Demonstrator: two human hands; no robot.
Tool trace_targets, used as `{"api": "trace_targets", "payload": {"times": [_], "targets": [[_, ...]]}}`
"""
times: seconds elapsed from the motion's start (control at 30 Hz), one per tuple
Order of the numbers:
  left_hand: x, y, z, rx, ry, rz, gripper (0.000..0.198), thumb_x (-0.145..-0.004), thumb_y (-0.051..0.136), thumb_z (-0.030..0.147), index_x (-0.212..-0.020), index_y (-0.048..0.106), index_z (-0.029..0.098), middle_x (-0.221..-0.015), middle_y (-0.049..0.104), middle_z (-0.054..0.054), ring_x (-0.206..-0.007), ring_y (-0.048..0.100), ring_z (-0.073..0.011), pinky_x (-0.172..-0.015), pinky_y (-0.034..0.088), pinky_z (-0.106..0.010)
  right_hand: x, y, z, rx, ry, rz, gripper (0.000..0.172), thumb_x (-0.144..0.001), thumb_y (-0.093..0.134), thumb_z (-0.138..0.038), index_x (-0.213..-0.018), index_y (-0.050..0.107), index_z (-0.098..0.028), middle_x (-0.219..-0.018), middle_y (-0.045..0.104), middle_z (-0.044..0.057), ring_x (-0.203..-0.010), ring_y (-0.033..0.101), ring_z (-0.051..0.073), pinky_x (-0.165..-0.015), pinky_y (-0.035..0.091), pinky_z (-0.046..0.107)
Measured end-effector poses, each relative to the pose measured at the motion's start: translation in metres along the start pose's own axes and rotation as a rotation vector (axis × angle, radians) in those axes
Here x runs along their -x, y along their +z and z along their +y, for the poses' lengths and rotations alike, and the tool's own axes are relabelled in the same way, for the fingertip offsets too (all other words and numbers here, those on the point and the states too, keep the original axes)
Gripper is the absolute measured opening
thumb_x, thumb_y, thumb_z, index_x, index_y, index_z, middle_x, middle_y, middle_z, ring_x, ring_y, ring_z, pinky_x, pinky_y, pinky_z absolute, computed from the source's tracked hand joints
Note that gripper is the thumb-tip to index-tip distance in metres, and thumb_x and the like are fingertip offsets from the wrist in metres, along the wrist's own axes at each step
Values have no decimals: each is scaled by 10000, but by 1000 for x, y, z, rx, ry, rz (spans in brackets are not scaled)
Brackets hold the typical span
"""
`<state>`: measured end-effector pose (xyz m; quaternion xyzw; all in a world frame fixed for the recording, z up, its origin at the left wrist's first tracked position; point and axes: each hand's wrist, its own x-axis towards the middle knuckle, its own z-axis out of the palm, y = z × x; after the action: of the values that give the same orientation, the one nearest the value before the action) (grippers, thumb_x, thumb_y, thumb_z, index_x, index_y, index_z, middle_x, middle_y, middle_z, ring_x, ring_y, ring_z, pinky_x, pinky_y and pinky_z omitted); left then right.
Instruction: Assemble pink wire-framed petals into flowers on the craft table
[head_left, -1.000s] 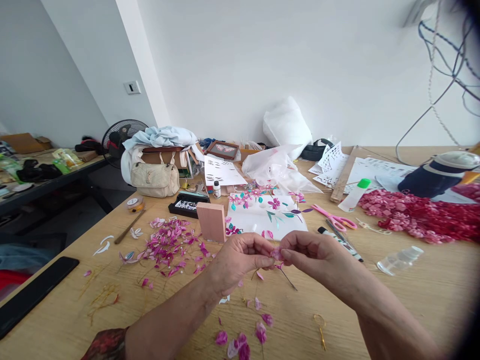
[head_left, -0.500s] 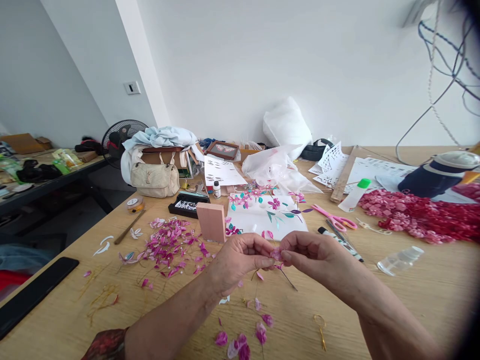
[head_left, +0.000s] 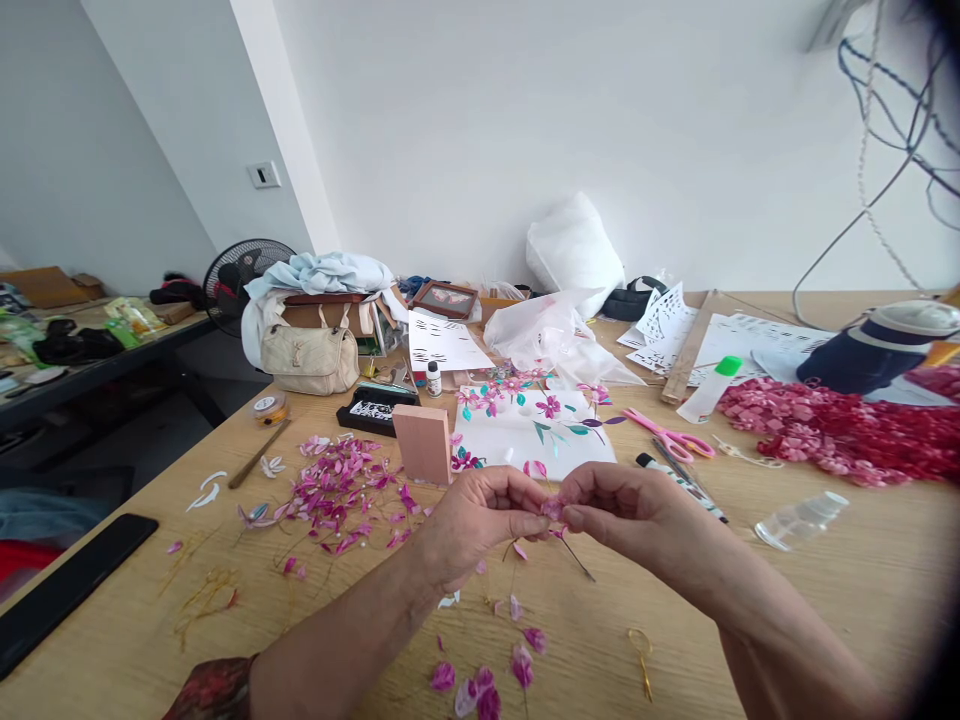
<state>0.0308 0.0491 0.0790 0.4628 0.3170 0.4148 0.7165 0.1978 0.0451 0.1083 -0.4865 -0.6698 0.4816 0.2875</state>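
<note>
A small pink petal (head_left: 553, 508) is pinched between my two hands, above the middle of the wooden table. My left hand (head_left: 495, 515) grips its left edge between thumb and fingertips. On the other side, the thumb and forefinger of my right hand (head_left: 622, 510) close on its right edge. Below them lie a thin dark tool (head_left: 579, 558) and several wired magenta petals (head_left: 523, 665). A pile of magenta petals (head_left: 337, 490) spreads left of my hands. Behind them is a white sheet (head_left: 487, 435) bearing pink flowers and teal leaves.
A wooden block (head_left: 422, 445) stands upright behind my left hand. Pink scissors (head_left: 667, 436), a green-capped bottle (head_left: 709, 390), a clear spray bottle (head_left: 801, 522) and a heap of pink-red flowers (head_left: 832, 430) are on the right. A black phone (head_left: 75, 590) lies at the left edge.
Almost nothing differs. Both hands keep their pinch on the pink petal, and the fingertips of my right hand have shifted very slightly.
</note>
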Motion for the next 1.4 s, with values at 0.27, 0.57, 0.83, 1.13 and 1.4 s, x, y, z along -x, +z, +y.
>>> {"api": "trace_targets", "payload": {"times": [0.27, 0.57, 0.83, 1.13, 1.4], "targets": [[0, 0, 0, -6, 10, -12, 145, -587, 697, 146, -721, 645, 137, -655, 603, 2, -607, 550, -86, -621, 453, -225, 3, 0, -4, -37, -15, 8, 157, -683, 579, -321, -670, 564, -165, -607, 531, -9, -545, 435, 109, -489, 321, 235], [0, 1, 2, -16, -29, 12, 164, -567, 716, 181, -705, 636, 145, -610, 583, 14, -581, 552, -93, -611, 454, -238, 1, 0, -8, -90, -10, 1, 143, -684, 594, -310, -657, 557, -175, -609, 549, -13, -563, 472, 111, -516, 357, 230], [0, 0, 0, -15, 17, 3, 152, -581, 705, 163, -720, 648, 137, -663, 593, 3, -611, 530, -83, -641, 450, -239, 2, -1, -5, -77, -22, 2, 145, -698, 598, -317, -708, 590, -172, -650, 576, -5, -597, 499, 120, -531, 373, 233], [0, 0, -1, -27, -3, 16, 180, -563, 723, 189, -713, 642, 132, -708, 600, -16, -636, 532, -95, -596, 430, -221, 4, -5, -5, -23, -33, 35, 179, -725, 577, -353, -765, 587, -179, -698, 590, 14, -629, 527, 137, -528, 395, 232], [1, 4, 3, -29, -11, 41, 193, -551, 737, 224, -692, 646, 131, -682, 613, -14, -609, 540, -91, -597, 414, -210, 4, -7, -5, 188, -48, 197, 194, -770, 507, -337, -677, 583, -184, -548, 479, -27, -463, 371, 85, -392, 269, 201]]}}
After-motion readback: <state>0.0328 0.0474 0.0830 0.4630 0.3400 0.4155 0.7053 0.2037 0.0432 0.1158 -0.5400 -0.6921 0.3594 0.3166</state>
